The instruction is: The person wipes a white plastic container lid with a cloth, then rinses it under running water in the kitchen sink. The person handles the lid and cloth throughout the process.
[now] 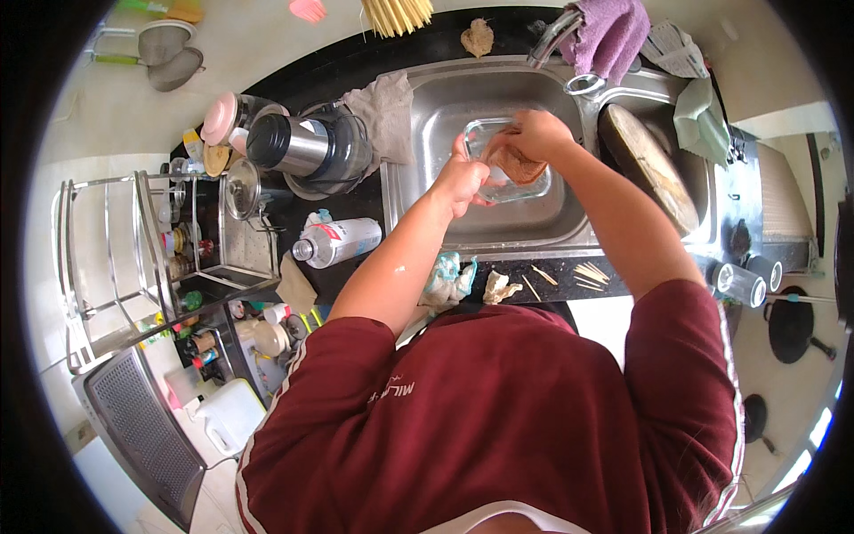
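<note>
My left hand (462, 179) grips the near left side of a clear rectangular glass container (527, 192), held over the left basin of a stainless steel sink (514, 230). Its open top is tilted up towards me. A brown cloth or scrubbing pad (523, 168) is pressed against the inside by my right hand (544, 135). The fingertips of that hand are partly hidden by the pad and the glass. At the back of the sink stands a chrome faucet (552, 41), with a purple towel (610, 33) draped over it.
A round wooden cutting board (650, 167) leans in the right basin. Left of the sink are a beige cloth (387, 113), a steel kettle (293, 143) and a lying plastic bottle (340, 241). Crumpled cloths (450, 280) and small wooden sticks (590, 275) line the front counter edge.
</note>
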`<state>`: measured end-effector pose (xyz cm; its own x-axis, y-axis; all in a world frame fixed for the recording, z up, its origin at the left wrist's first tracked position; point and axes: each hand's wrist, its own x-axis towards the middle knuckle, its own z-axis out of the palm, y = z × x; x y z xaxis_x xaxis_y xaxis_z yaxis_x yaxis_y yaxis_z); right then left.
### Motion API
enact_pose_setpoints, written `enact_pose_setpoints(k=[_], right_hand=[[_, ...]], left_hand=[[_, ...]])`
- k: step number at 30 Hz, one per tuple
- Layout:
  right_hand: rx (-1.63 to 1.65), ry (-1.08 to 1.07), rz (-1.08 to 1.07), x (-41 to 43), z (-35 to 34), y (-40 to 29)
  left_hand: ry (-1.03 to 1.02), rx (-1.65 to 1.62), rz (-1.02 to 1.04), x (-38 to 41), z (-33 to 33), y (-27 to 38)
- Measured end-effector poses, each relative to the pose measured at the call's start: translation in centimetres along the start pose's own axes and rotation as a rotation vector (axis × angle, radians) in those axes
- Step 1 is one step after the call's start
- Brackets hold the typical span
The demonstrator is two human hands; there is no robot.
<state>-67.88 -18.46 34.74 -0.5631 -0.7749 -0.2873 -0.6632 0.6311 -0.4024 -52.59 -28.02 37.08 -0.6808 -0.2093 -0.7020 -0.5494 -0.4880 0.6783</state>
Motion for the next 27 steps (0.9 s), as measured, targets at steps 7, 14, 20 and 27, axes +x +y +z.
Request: enact_pose_setpoints(k=[7, 14, 20, 27], right_hand=[[1.2, -0.144, 0.634, -0.1, 11.2, 3.2], [0.366, -0.01, 0.296, -1.7, 5.3, -0.2], [0.436, -0.006, 0.593, 0.1, 9.6, 0.2], [0.299, -0.171, 0.437, 1.7, 12.1, 5.9]], left_hand=[[0.252, -0.269, 0.273, 4.0, -0.7, -4.8], [0.195, -0.056, -0.069, 6.4, -5.0, -4.9], [0.5, -0.382, -0.032, 9.1, -2.1, -7.2], [0.697, -0.549, -0.403, 11.9, -4.9, -11.4]])
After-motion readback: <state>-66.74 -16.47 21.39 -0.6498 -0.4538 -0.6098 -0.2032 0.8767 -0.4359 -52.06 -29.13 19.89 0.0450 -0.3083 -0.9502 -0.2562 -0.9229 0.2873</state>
